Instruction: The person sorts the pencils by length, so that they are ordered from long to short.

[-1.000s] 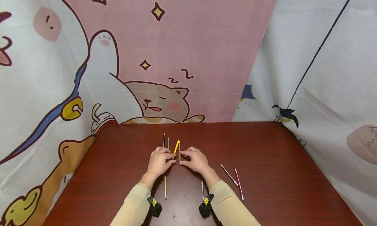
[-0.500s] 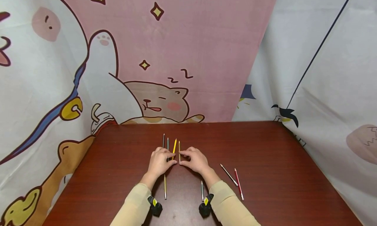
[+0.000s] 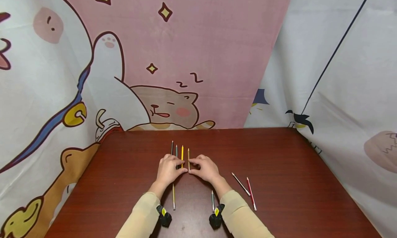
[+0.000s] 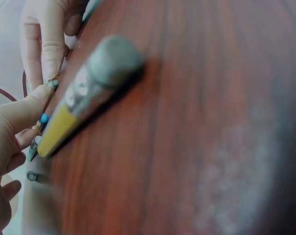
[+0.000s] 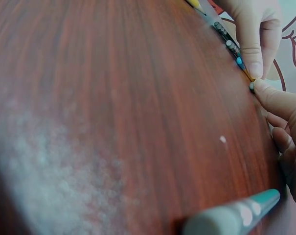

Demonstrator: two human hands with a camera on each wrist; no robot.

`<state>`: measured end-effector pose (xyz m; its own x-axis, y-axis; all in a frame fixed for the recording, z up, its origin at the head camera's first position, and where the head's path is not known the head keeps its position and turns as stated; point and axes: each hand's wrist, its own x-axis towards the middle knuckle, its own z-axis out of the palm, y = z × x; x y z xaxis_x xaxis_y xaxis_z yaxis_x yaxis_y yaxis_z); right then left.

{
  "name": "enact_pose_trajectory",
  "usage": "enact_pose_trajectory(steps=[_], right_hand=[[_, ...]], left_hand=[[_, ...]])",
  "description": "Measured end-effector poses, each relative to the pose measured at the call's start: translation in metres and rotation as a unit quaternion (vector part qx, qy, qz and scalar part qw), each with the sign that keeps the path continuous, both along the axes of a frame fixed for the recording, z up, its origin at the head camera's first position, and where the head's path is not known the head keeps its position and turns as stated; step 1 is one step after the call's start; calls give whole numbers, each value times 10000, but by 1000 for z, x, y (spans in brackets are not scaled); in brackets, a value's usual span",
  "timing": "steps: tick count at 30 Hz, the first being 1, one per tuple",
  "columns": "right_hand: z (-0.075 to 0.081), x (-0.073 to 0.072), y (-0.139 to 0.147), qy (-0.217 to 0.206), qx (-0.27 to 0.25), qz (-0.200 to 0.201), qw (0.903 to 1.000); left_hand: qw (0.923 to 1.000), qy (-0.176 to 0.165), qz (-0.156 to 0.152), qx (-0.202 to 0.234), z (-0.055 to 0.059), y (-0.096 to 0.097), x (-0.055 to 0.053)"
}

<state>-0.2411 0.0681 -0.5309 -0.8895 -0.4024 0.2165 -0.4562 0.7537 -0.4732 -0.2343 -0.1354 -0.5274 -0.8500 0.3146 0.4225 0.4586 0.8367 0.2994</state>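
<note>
Both hands work close together over pencils on the table. My left hand (image 3: 168, 167) holds a bright yellow pencil (image 3: 182, 152) between thumb and index finger, near its blue end (image 4: 43, 118). The left thumb reaches over to the end of a gold pencil (image 3: 188, 155). On that gold pencil my right hand (image 3: 206, 167) has its thumb at the near end and its index finger along the side. Left of the yellow one lie a teal pencil (image 3: 176, 148) and a dark pencil (image 3: 172, 146), roughly parallel, their near parts hidden by the left hand.
Beneath the left wrist a yellow pencil (image 3: 174, 198) points away on the brown table (image 3: 279, 155). A green pencil (image 3: 213, 200) lies by the right wrist. Farther right are a dark, white-tipped pencil (image 3: 241, 184) and a red pencil (image 3: 251, 194). Printed cloth (image 3: 217, 58) hangs behind.
The bright yellow pencil's far tip has swung left, away from the gold pencil, so it now lies nearly parallel to its neighbours. The left thumb has shifted slightly right; the right hand has barely moved.
</note>
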Motion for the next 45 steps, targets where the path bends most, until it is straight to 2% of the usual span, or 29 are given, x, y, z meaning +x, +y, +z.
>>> enact_pose_trajectory(steps=[18,26,37,45], right_hand=[[2,-3,-1,8,59,35,10000],[2,-4,-2,-46,108,12,9999],[2,-2,0,-44,-191,140,9997],[2,2,4,-85,-431,319,9985]], left_hand=[[9998,176,-11,53,3,1,2],[9998,124,22,174,2,-1,2],[9963,168,89,839,14,-16,8],[9969,120,52,781,14,-29,12]])
